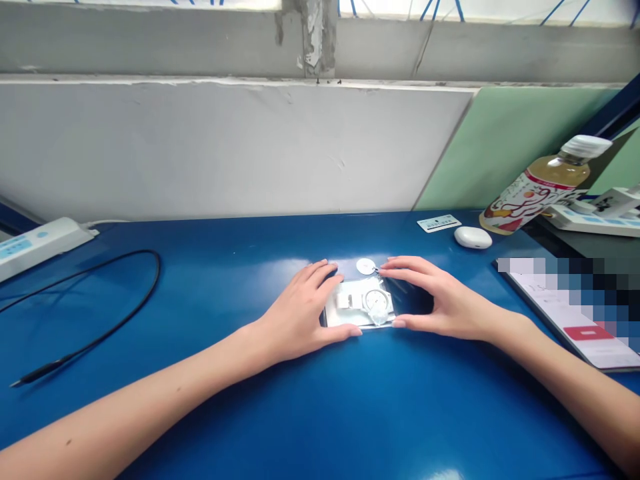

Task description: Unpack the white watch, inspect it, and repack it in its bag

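Observation:
A silver wristwatch (376, 301) with a round white dial lies on the blue table inside a clear plastic bag (336, 315). Its pale band stretches to the left of the dial, and a round white tag (366, 267) sits just above. My left hand (305, 307) rests at the bag's left side, fingers along the top and thumb along the lower edge. On the other side, my right hand (445, 297) is curved and spread, its fingertips by the tag and its thumb at the bag's lower right corner. Neither hand is closed around the watch.
A black cable (150, 293) and white power strip (40, 248) lie left. Rightward are a card (439, 223), a white earbud case (473, 237), a drink bottle (543, 187), a tablet (565, 320) with a partly pixelated screen, and another power strip (595, 221). A wall (225, 150) stands behind.

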`<action>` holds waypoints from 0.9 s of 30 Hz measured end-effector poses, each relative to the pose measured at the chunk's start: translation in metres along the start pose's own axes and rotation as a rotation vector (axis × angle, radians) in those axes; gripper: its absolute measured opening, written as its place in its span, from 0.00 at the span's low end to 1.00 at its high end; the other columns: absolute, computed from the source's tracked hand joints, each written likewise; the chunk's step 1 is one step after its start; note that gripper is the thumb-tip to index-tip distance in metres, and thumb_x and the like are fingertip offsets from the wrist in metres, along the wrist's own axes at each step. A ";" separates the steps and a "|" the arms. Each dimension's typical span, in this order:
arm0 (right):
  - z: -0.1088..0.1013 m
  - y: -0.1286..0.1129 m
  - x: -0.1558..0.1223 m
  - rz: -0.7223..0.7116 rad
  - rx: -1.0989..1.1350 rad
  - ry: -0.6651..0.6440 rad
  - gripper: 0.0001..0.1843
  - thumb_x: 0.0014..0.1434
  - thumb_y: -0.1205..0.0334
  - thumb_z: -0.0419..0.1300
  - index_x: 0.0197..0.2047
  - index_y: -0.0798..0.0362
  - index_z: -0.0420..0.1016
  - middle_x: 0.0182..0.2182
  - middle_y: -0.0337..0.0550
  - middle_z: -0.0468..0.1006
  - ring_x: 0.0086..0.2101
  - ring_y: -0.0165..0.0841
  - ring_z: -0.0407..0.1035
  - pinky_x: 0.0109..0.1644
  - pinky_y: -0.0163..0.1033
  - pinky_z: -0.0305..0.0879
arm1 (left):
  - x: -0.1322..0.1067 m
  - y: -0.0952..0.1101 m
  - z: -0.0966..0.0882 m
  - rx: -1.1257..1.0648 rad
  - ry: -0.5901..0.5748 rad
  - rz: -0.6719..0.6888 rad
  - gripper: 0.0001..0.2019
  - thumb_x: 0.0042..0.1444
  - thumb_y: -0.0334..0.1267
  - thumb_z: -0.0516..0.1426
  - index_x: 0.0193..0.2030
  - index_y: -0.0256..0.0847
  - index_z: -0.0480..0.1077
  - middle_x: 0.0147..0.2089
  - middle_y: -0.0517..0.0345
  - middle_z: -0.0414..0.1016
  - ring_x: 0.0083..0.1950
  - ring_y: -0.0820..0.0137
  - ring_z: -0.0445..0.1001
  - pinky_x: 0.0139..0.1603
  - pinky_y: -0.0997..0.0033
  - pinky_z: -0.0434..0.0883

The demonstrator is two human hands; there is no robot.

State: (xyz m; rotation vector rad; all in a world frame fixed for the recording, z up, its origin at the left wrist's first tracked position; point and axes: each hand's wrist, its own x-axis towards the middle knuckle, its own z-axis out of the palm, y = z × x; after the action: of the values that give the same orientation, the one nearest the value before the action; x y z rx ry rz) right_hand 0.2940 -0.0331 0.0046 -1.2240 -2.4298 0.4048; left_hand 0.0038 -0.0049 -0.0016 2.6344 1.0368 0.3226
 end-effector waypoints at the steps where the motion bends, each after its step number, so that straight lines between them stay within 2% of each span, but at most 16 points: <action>1: 0.000 0.000 0.000 0.010 -0.003 -0.002 0.35 0.57 0.46 0.67 0.64 0.50 0.68 0.62 0.57 0.68 0.61 0.50 0.65 0.63 0.56 0.66 | 0.000 0.000 -0.002 0.006 -0.021 0.003 0.43 0.56 0.65 0.59 0.68 0.33 0.61 0.72 0.34 0.57 0.74 0.44 0.52 0.70 0.40 0.58; 4: 0.000 0.000 0.000 0.032 -0.005 -0.009 0.34 0.56 0.45 0.67 0.62 0.50 0.70 0.62 0.57 0.68 0.61 0.50 0.65 0.62 0.56 0.67 | 0.000 0.000 -0.009 0.028 -0.089 0.016 0.43 0.57 0.65 0.58 0.69 0.34 0.59 0.73 0.34 0.55 0.74 0.43 0.52 0.69 0.40 0.58; 7: -0.001 0.000 0.000 0.039 0.010 0.003 0.34 0.55 0.45 0.68 0.62 0.49 0.71 0.61 0.56 0.69 0.60 0.51 0.66 0.61 0.57 0.68 | 0.001 -0.003 -0.015 0.045 -0.108 0.040 0.44 0.56 0.66 0.59 0.69 0.33 0.60 0.72 0.34 0.57 0.73 0.43 0.54 0.69 0.41 0.59; 12: -0.003 0.001 0.002 0.041 0.013 0.017 0.33 0.53 0.45 0.69 0.59 0.50 0.73 0.60 0.56 0.71 0.60 0.50 0.67 0.62 0.56 0.68 | 0.005 -0.014 -0.018 0.028 -0.037 0.112 0.42 0.52 0.67 0.61 0.64 0.36 0.65 0.68 0.37 0.65 0.69 0.46 0.62 0.68 0.45 0.61; 18: -0.004 0.000 0.001 0.046 0.017 0.003 0.33 0.54 0.45 0.68 0.59 0.51 0.72 0.60 0.56 0.70 0.61 0.50 0.65 0.62 0.56 0.67 | 0.007 -0.019 -0.013 -0.017 0.046 0.149 0.39 0.49 0.65 0.64 0.59 0.37 0.69 0.65 0.38 0.69 0.67 0.46 0.65 0.64 0.44 0.65; 23: -0.005 -0.001 0.001 0.023 -0.004 -0.031 0.28 0.61 0.47 0.63 0.60 0.51 0.70 0.61 0.57 0.70 0.60 0.49 0.66 0.61 0.55 0.69 | 0.004 -0.018 -0.013 0.000 0.047 0.148 0.42 0.47 0.65 0.64 0.61 0.35 0.68 0.65 0.36 0.68 0.68 0.44 0.64 0.65 0.42 0.64; 27: -0.007 0.003 0.002 -0.010 -0.017 -0.018 0.20 0.68 0.56 0.54 0.61 0.49 0.69 0.61 0.54 0.71 0.60 0.47 0.66 0.62 0.55 0.67 | 0.004 -0.018 -0.013 0.011 0.034 0.148 0.41 0.49 0.63 0.63 0.62 0.34 0.68 0.66 0.36 0.67 0.68 0.44 0.63 0.65 0.42 0.65</action>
State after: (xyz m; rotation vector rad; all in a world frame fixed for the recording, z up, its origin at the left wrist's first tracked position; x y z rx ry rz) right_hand 0.2981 -0.0295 0.0097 -1.2205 -2.4582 0.3945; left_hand -0.0090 0.0129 0.0047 2.7307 0.8571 0.3964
